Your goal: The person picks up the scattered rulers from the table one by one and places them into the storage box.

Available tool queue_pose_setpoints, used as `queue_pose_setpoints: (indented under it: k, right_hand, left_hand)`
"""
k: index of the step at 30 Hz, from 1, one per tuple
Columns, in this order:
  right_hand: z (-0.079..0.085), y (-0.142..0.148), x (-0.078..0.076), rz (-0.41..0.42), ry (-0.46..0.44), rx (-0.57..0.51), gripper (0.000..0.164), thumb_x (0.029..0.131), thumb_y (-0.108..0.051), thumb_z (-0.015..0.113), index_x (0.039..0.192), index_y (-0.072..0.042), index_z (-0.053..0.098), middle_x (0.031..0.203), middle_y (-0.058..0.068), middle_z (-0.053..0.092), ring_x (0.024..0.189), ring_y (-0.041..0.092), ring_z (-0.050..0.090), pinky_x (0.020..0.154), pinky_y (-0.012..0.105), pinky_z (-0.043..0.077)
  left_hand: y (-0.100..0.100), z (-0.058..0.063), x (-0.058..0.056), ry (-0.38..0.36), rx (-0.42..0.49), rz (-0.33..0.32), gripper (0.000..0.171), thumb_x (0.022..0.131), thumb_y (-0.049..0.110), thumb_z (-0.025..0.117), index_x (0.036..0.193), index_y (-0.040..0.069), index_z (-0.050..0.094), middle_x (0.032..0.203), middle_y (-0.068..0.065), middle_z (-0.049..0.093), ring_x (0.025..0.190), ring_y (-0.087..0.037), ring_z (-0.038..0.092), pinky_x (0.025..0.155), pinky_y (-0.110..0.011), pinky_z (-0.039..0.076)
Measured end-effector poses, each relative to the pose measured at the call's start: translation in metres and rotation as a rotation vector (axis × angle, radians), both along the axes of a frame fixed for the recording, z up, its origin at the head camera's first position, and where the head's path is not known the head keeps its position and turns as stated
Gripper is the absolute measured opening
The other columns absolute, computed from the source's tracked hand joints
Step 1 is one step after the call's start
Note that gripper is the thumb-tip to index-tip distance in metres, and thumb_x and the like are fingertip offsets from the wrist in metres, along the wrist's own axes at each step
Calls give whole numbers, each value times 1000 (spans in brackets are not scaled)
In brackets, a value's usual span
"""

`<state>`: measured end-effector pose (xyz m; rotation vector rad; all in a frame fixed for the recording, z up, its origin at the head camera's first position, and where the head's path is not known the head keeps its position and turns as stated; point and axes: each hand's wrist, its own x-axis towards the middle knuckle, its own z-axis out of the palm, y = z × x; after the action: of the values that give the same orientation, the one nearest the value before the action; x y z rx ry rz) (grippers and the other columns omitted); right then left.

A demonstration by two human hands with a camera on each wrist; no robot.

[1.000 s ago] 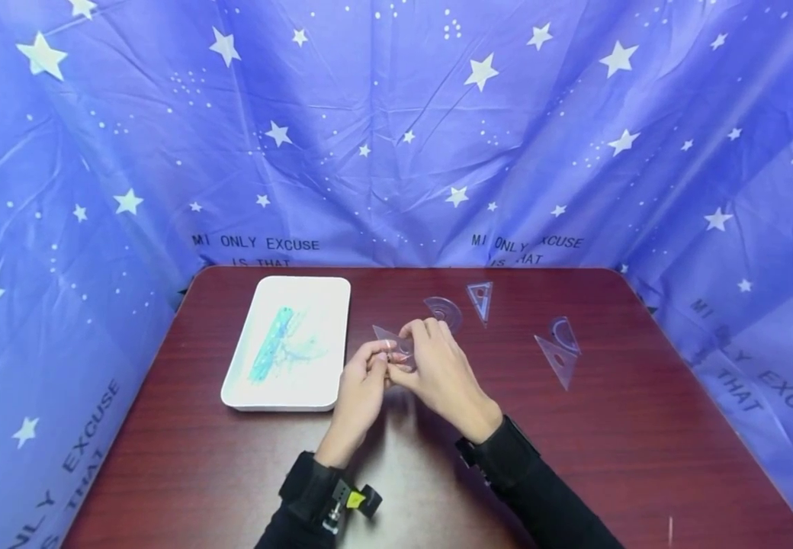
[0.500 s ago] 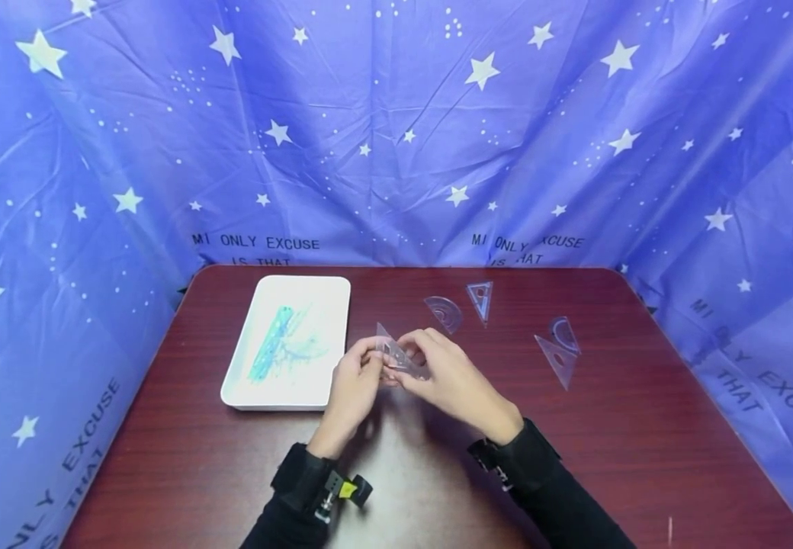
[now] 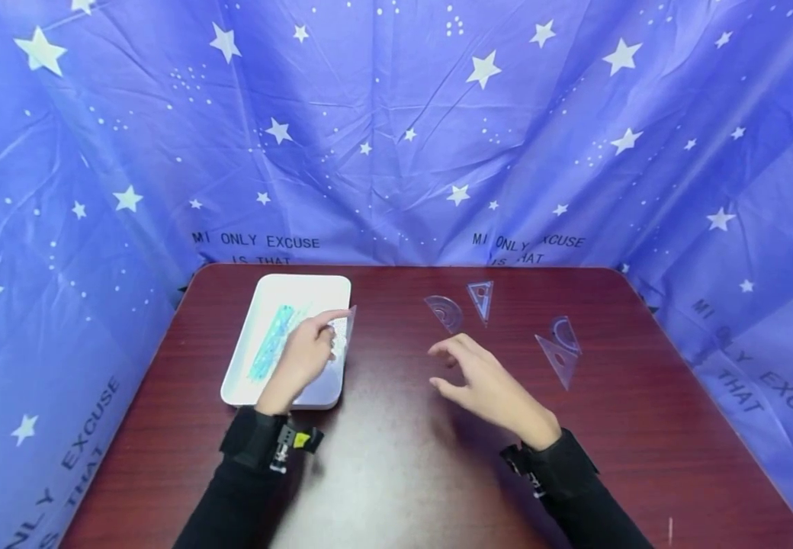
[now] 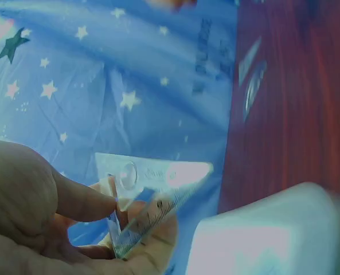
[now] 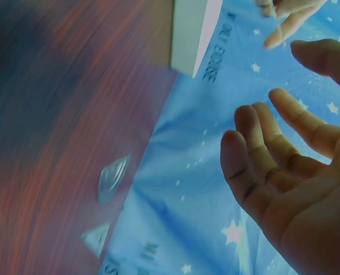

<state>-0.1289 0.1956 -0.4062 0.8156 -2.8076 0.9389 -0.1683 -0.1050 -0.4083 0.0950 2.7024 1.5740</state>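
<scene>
Over the white tray (image 3: 242,389), my left hand (image 3: 306,354) pinches a clear plastic set square (image 4: 158,172) between thumb and fingers. The left wrist view shows its ruled edge and a round hole. My right hand (image 3: 489,385) hovers above the table with fingers spread and holds nothing; the right wrist view shows its bare palm. Nearest to it lie a clear protractor (image 3: 444,313) and a bluish set square (image 3: 481,300).
A second pair, a clear set square (image 3: 557,362) and a bluish piece with a curved cut-out (image 3: 565,335), lies farther right. A turquoise patterned strip (image 3: 271,343) is in the tray. Starry blue cloth (image 3: 396,152) hangs round the table (image 3: 396,473).
Both hands were together over the table's middle, holding the set square. My right hand has let go and drawn back right; my left has carried it left over the tray.
</scene>
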Motion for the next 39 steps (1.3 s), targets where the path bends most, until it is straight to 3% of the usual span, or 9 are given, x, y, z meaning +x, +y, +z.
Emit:
queue_pose_setpoints:
  k: [6,11,12,17,18,19,22,26,39]
  right_hand:
    - [-8,27,2,-45,-21,57,34,96,-14,82,126,-7,70,123,7,68,111,29,72,93,45,61]
    - [-15,48,7,-66,-23,106,35,94,-14,83,125,-4,70,121,8,68,111,30,72,96,49,60]
    - [-16,51,8,-70,-21,119,35,93,-15,83,125,-4,70,121,8,68,111,30,72,97,49,60]
    - [-24,68,17,-81,-35,163,38,92,-17,84,125,-4,71,120,8,69,112,29,71,97,50,59]
    - [-26,71,18,-83,-40,169,38,92,-17,84,125,-4,71,121,8,69,113,29,71,97,50,59]
    - [-27,73,20,-83,-43,171,38,92,-18,84,125,-4,71,121,7,69,113,29,71,97,50,59]
    - [-31,81,24,-93,-43,182,39,92,-22,85,125,-6,71,121,5,69,114,26,69,98,49,58]
    - [-33,86,28,-100,-32,184,39,91,-22,86,123,-5,72,119,5,70,112,24,69,97,47,58]
    - [-34,93,29,-114,-65,187,39,92,-23,85,124,-6,72,121,4,70,112,23,68,96,46,57]
  left_hand:
    - [-27,12,-25,79,-266,-38,49,99,-5,41,137,2,72,76,-12,56,57,-15,40,56,-29,38]
    - [-43,12,-45,76,-387,-65,51,93,-8,40,128,1,76,117,-25,74,66,-22,44,66,-32,42]
    - [-53,-4,-58,86,-378,-94,51,94,-7,40,126,4,78,119,-22,75,66,-20,43,65,-30,40]
    - [-63,-15,-76,45,-446,-152,49,88,-9,43,117,1,81,114,-20,79,73,-24,45,73,-34,44]
    - [-71,-31,-89,66,-442,-170,49,87,-8,45,115,5,82,113,-15,80,75,-23,50,76,-33,47]
    - [-64,-18,-83,49,-489,-166,48,84,-10,46,113,2,82,115,-18,80,81,-28,56,84,-38,51]
    - [-66,-22,-94,38,-546,-196,46,85,-11,48,112,2,82,125,-20,78,105,-36,67,105,-47,53]
    - [-60,-12,-96,8,-598,-223,42,86,-14,49,112,-3,80,131,-27,73,136,-49,58,122,-56,42]
    - [-66,-33,-110,95,-621,-203,26,82,-12,60,95,-3,81,118,-28,76,127,-49,64,117,-55,47]
